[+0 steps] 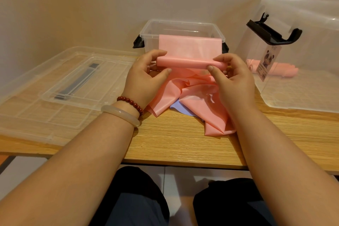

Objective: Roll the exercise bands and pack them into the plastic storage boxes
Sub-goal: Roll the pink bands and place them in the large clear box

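"Head view, hands first: what had they got?"

"Left hand [146, 75] and right hand [229, 77] each pinched one end of a thin roll in the pink band [190, 62], thumb beneath and fingers curled over the top. They held it just above the table [174, 143]."

"And the rest of it?"

"A flat stretch ran from the roll up to the near rim of the small box [181, 23] (draped over it, I think, though the rim was hidden there). Below the hands, more pink sheet lay crumpled on the wood with a purple band [180, 109] under it. Whether that heap was the same strip, I couldn't tell."

"How would it handle?"

"Light, thin, limp and glossy, so probably slick. I judged the roll would spring loose or telescope if either end were let go. The best hold was where they had it, at both ends, with the flat stretch kept taut."

"And where would it go?"

"Pink rolls [286, 70] already lay in the big box [302, 97] at the right. A clear lid [69, 82] lay at the left."
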